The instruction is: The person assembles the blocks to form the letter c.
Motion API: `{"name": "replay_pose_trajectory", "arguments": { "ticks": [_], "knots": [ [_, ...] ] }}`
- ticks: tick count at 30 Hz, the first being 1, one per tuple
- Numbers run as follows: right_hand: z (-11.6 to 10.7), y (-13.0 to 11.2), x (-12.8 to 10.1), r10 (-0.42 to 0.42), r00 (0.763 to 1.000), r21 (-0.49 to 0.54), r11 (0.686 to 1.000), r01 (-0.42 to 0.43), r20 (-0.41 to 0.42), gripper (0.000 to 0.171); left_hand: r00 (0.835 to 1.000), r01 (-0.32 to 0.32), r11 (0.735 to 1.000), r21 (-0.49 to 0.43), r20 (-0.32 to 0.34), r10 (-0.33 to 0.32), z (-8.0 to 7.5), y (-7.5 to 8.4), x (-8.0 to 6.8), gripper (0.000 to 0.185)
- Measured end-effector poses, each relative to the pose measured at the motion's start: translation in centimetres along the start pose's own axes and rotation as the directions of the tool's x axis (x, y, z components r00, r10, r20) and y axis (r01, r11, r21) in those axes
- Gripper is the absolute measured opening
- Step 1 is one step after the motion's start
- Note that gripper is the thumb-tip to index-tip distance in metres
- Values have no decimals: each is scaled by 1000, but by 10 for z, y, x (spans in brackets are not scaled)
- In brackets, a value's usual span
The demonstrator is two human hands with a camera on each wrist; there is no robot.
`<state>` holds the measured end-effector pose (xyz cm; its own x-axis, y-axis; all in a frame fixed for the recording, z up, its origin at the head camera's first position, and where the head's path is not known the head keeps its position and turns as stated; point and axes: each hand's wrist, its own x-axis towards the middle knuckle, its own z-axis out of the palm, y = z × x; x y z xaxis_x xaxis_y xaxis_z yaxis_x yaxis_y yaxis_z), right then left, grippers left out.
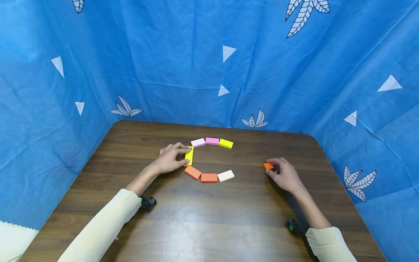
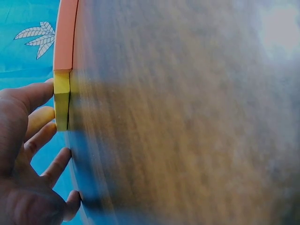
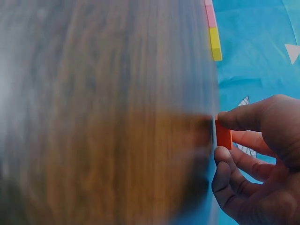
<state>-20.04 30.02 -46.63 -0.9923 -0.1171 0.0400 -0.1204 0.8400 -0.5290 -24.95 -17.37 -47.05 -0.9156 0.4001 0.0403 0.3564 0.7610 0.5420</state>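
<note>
My left hand (image 1: 171,158) pinches a yellow block (image 1: 189,156) lengthwise, thumb at its near end and fingertips at its far end. That block forms the left side of a curved outline of small rectangular blocks on the table. Just past it lies a pale pink block (image 1: 198,142), and the nearest orange block (image 1: 192,172) sits right at its lower end. Off to the right, my right hand (image 1: 285,175) holds a bright orange block (image 3: 224,133) between thumb and fingers, close over the tabletop. Part of that block is hidden by the fingers.
Along the top of the outline lie a pink block (image 1: 212,141) and another yellow block (image 1: 226,143). Its lower side has a second orange block (image 1: 209,178) and a cream block (image 1: 226,176). Blue curtains (image 1: 209,65) surround the brown wooden table (image 1: 209,222) on three sides.
</note>
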Motion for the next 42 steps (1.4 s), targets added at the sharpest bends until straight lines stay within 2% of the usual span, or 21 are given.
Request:
{"name": "replay_pose_trajectory", "arguments": {
  "ticks": [33, 42],
  "knots": [
    [21, -28, 9, -116, 993, 20, 993, 115, 37, 41, 1000, 10, 1000, 2, 4, -10, 1, -1, 0, 60],
    [27, -37, 11, -108, 993, 8, 994, 108, 43, 41, 1000, 6, 1000, -1, 8, -6, -1, -2, 0, 60]
  ]
}}
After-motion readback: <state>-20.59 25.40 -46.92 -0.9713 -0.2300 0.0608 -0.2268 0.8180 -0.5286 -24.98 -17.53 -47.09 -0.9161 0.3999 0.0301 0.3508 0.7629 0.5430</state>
